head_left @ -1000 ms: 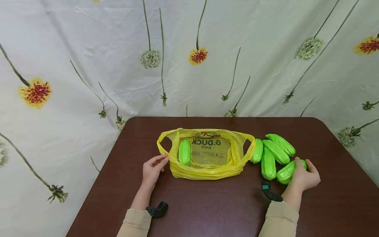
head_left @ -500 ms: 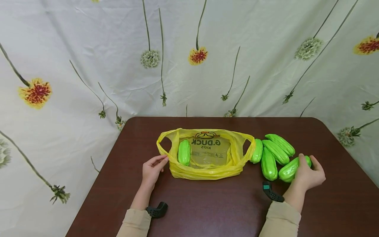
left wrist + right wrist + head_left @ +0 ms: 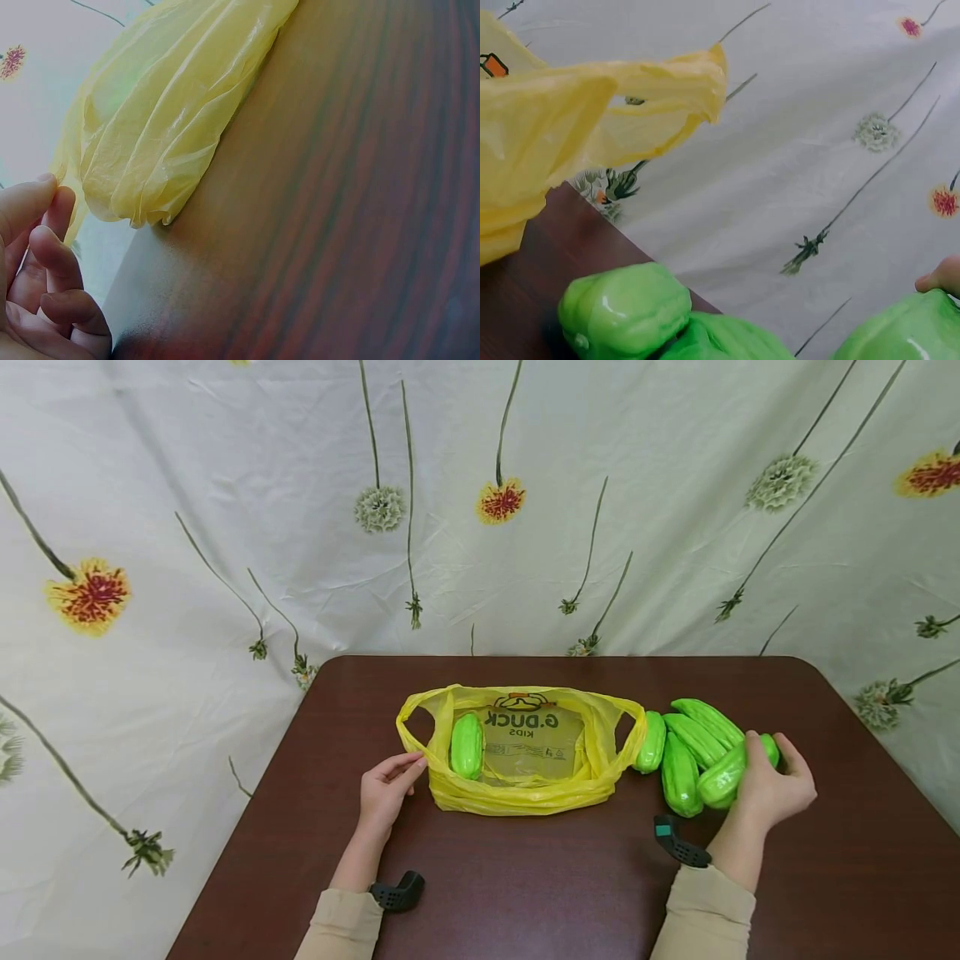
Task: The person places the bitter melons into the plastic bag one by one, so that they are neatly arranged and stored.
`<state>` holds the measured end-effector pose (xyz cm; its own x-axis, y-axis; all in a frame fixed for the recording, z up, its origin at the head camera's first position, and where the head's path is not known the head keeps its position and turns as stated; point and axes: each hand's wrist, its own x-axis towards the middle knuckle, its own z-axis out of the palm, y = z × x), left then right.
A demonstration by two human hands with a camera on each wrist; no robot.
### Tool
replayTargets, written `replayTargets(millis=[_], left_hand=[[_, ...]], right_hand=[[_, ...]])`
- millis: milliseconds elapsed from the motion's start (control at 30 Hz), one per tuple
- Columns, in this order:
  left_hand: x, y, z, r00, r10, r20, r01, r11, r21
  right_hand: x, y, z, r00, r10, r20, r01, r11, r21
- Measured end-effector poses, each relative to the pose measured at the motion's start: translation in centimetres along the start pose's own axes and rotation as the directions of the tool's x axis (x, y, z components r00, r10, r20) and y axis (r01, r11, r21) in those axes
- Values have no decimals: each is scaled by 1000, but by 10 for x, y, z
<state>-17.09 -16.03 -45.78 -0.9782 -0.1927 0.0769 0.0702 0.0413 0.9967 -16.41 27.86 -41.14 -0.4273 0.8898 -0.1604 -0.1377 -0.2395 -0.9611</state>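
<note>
In the head view, a yellow plastic bag (image 3: 517, 798) lies with its mouth held wide and mirrored lettering on its far side. My left hand (image 3: 385, 792) pinches the edge of its left handle between thumb and fingertips; the left wrist view shows the gathered yellow film (image 3: 161, 142) beside that hand. One glossy green cucumber (image 3: 467, 747) is inside, at the bag's left end. On the right, my right hand (image 3: 777, 789) grips another cucumber (image 3: 724, 781), tilted and overlapping its neighbours. Its rounded end (image 3: 904, 337) shows at the bottom of the right wrist view, with a fingertip over it.
Several more green cucumbers (image 3: 681, 781) lie in a loose fan between the bag's right handle and my right hand. Everything rests on a dark brown table (image 3: 540, 877). A white flower-print cloth (image 3: 450, 577) hangs behind the table's far edge.
My right hand has shifted slightly right, then up and back left with its cucumber, which now overlaps the others more. The left hand and the bag have stayed in place.
</note>
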Motion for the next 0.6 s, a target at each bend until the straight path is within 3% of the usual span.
replayTargets(millis=[333,600], left_hand=[[1,-1,0,1000,3,2,-3,1000,5],[1,-2,0,1000,-7,-3,7,1000,9]], right_hand=[[-18,-7,18,994,-68,87,61,995,78],[-40,-11,33,974,-117,194,104,992,76]])
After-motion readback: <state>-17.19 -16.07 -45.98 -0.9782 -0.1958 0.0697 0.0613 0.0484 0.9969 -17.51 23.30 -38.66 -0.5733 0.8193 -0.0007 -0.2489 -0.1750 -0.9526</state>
